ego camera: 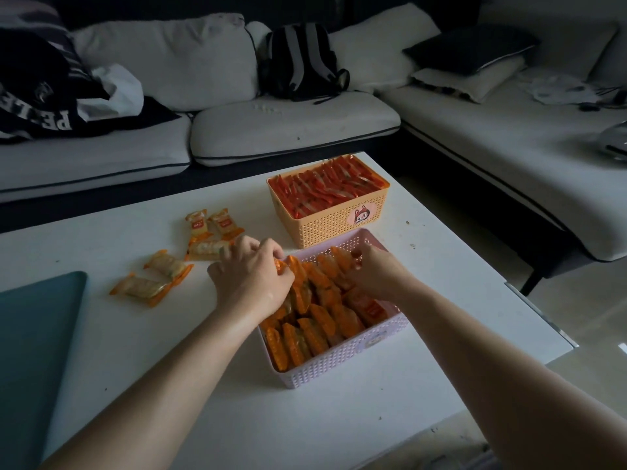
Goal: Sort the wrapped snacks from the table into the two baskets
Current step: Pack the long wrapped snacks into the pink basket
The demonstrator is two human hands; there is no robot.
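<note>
Crammed pink basket [339, 364]: left hand [251, 279] pinched an orange packet [281, 266] at its rim, right hand [376, 271] grip unclear; wedging it in could pop neighbouring packets [319, 320] onto the table [169, 351].

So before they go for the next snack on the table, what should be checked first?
1. Left hand free: not ok, its grip pinches an orange packet at the rim of the pink basket.
2. Right hand free: cannot tell, its fingertips sit among the packets.
3. Room in the pink basket: cannot tell, packets stand tightly packed.
4. Orange basket sorted: ok, only red packets show.
5. Next snack reachable: ok, five loose snacks lie left of the baskets.
</note>
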